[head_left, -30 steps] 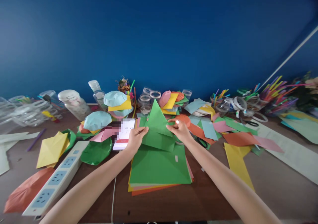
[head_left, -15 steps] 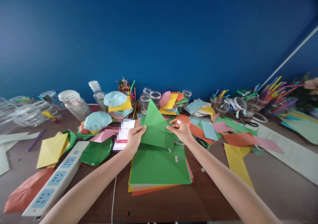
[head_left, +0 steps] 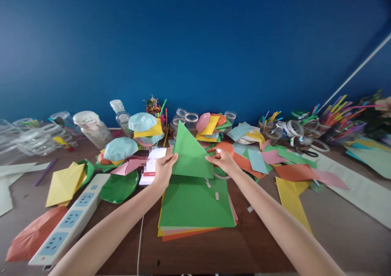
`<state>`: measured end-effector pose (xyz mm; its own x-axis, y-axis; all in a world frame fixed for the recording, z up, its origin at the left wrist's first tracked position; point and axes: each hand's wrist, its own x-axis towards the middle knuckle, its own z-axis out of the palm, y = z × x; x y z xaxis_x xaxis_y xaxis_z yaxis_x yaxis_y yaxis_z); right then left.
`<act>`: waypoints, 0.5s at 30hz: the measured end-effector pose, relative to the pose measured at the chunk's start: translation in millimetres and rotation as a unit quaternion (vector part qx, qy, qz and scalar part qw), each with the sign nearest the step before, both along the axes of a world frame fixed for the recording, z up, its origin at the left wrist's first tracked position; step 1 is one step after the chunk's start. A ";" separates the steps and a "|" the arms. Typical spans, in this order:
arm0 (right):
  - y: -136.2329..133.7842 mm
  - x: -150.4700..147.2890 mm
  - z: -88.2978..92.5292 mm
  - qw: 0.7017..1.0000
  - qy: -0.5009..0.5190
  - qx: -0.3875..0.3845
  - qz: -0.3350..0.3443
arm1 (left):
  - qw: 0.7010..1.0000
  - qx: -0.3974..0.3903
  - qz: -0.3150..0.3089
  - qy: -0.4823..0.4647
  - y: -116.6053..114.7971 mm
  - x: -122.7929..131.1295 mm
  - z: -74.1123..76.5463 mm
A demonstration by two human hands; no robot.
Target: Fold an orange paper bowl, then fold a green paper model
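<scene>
A folded green paper (head_left: 192, 157), pointed at the top, is held up between my two hands. My left hand (head_left: 165, 168) pinches its left edge between thumb and fingers. On the opposite side, my right hand (head_left: 224, 162) grips the right edge with closed fingertips. Below the held piece lies a stack of coloured paper (head_left: 197, 206) with a green sheet on top; pink, yellow and orange edges stick out under it. Small whitish strips (head_left: 217, 196) rest on the top sheet. Behind my left hand a phone (head_left: 149, 178) shows a timer, partly hidden.
A white power strip (head_left: 73, 219) lies at the left beside folded paper shapes (head_left: 65, 182). Clear cups and jars (head_left: 91, 127) stand along the blue wall. Scattered paper pieces (head_left: 293, 172), scissors (head_left: 308, 151) and straws (head_left: 339, 115) occupy the right side.
The lower part of the green paper, creased and uneven before, now looks flat as one triangular face. Both hands keep their grip and have shifted only slightly.
</scene>
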<state>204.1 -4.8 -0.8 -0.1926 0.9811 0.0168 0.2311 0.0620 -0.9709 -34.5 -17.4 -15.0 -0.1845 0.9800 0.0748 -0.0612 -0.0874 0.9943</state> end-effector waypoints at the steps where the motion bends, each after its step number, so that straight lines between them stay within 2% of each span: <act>1: 0.5 0.9 -0.1 1.000 0.005 -0.001 0.002 | 1.000 0.002 0.000 -0.001 -0.3 0.4 0.1; 9: 2.4 6.2 -0.8 0.999 -0.020 0.029 0.012 | 1.000 -0.007 0.010 -0.016 0.1 1.3 2.2; 15: 4.2 6.4 -4.9 0.994 -0.074 0.077 -0.007 | 1.000 -0.017 -0.007 -0.025 -2.1 3.1 4.7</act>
